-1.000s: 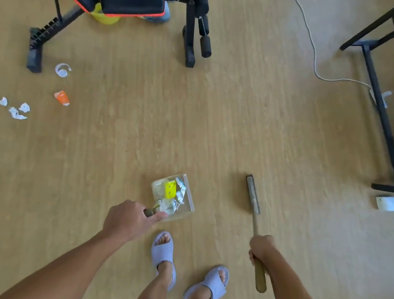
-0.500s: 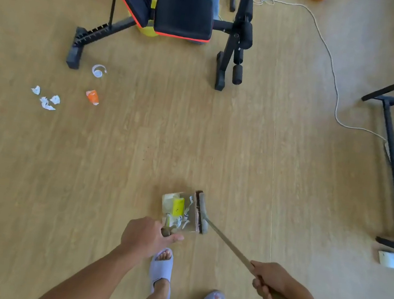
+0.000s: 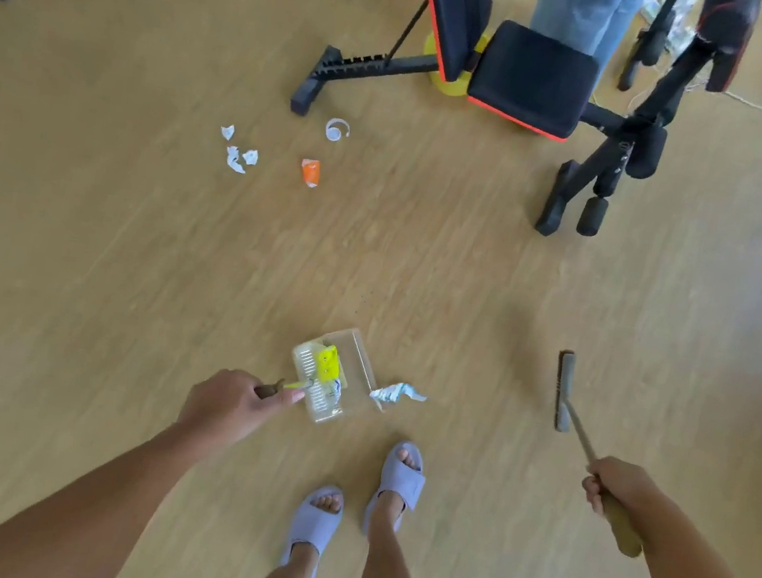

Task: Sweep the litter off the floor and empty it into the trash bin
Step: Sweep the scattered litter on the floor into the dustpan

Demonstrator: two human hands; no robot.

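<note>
Our left hand [image 3: 232, 407] grips the handle of the clear dustpan [image 3: 332, 380], which holds a yellow scrap [image 3: 328, 363]; crumpled foil [image 3: 396, 393] lies just right of its mouth; our right hand [image 3: 613, 483] clasps the broom [image 3: 564, 393], well right; white scraps [image 3: 237, 153] and an orange piece [image 3: 310, 172] sit far left.

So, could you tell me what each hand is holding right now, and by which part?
The left hand grips the clear dustpan by its handle. The right hand grips the broom by the wooden end of its handle.
</note>
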